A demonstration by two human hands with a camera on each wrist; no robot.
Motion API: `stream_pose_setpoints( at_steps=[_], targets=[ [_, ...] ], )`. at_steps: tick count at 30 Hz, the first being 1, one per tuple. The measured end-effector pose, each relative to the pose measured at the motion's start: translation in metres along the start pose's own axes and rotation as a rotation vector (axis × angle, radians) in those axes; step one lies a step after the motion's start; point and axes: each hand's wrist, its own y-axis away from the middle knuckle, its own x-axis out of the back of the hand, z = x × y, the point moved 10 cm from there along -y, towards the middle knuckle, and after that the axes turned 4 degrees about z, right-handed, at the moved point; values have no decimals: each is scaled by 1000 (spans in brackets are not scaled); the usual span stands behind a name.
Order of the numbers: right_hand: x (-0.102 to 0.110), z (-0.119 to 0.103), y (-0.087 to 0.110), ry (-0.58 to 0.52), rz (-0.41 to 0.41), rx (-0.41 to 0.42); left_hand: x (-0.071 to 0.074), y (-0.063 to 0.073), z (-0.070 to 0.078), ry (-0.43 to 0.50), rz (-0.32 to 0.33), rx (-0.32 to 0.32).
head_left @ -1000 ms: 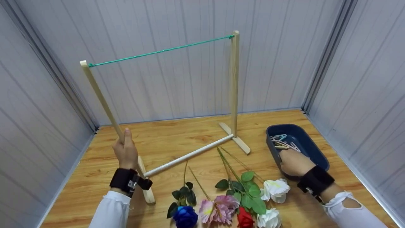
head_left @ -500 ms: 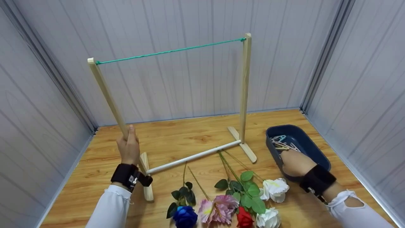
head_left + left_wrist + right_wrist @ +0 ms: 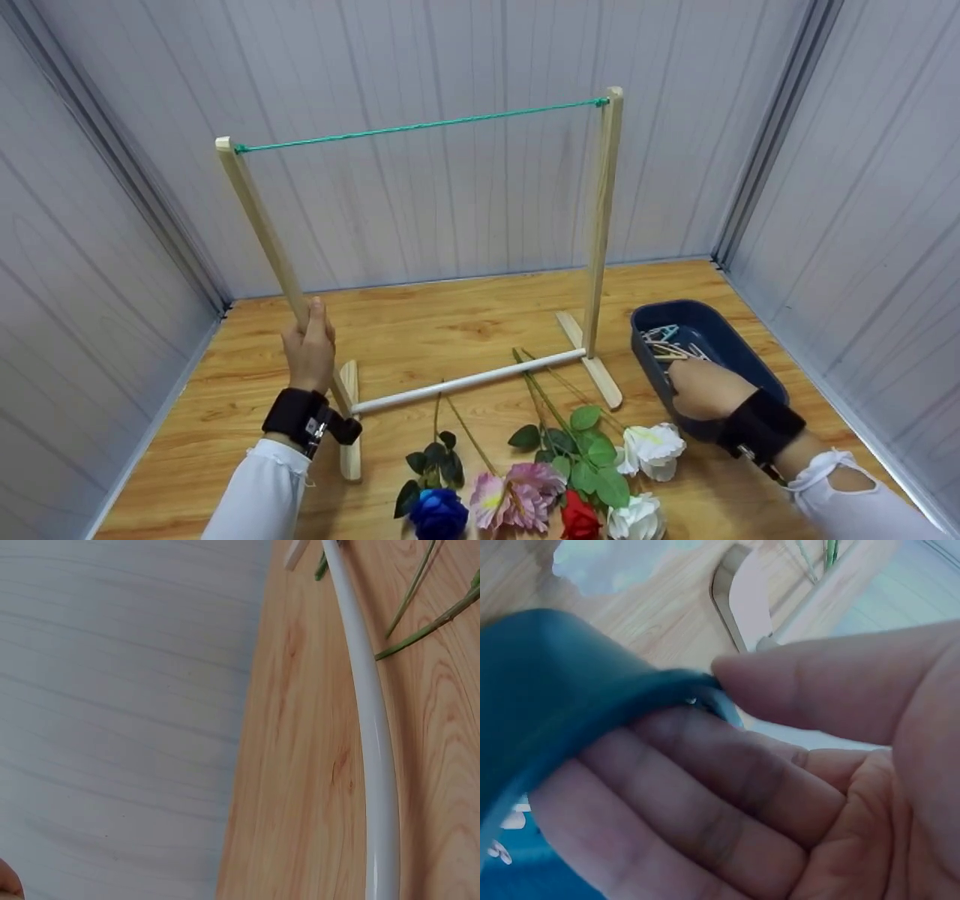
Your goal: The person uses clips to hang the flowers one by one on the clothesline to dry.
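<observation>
My left hand [image 3: 309,352] grips the left post [image 3: 259,221] of a wooden rack, low on the post. A green cord [image 3: 420,126] is strung between the tops of the two posts, and a white rod [image 3: 465,381] joins their feet. In the left wrist view that rod [image 3: 375,742] crosses the picture, with only a sliver of fingertip showing. My right hand [image 3: 705,388] pinches the near-left rim of a dark blue tub [image 3: 724,341]. In the right wrist view the thumb [image 3: 810,686] lies outside the rim and the fingers inside. Several clothespins [image 3: 670,346] lie in the tub.
Artificial flowers lie at the front: a blue rose [image 3: 439,514], a pink flower [image 3: 517,495], a red rose [image 3: 580,516] and white flowers [image 3: 651,451], stems pointing away. Panel walls [image 3: 480,187] enclose the wooden tabletop [image 3: 465,315] at the back and sides.
The rack has turned and shifted, its right post coming to the right and nearer, its left post slightly right. The tub has slid slightly nearer and right with my right hand on it.
</observation>
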Motion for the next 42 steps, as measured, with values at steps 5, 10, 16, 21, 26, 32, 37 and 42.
stream_pose_setpoints(
  at_steps=[5, 10, 16, 21, 26, 32, 37, 42],
  targets=[
    [20, 15, -6, -22, -33, -58, -3, 0, 3, 14, -41, -2],
    [49, 29, -18, -39, -4, -58, -1, 0, 17, 3, -33, -106],
    [53, 39, -41, -8, 19, -2, 18, 6, 48, -73, 80, -265],
    [29, 38, -58, 60, -15, 118, 42, 22, 75, -32, 258, -426],
    [7, 39, -67, 123, -69, 143, 48, 55, 94, 27, 343, -673],
    [-16, 34, -74, 219, -160, 131, 17, 90, 110, -12, 136, -895],
    [-24, 30, -76, 292, -155, 150, -32, 99, 94, -216, -273, -782],
    [-27, 30, -77, 301, -99, 194, -73, 109, 47, -547, -637, -480]
  ],
)
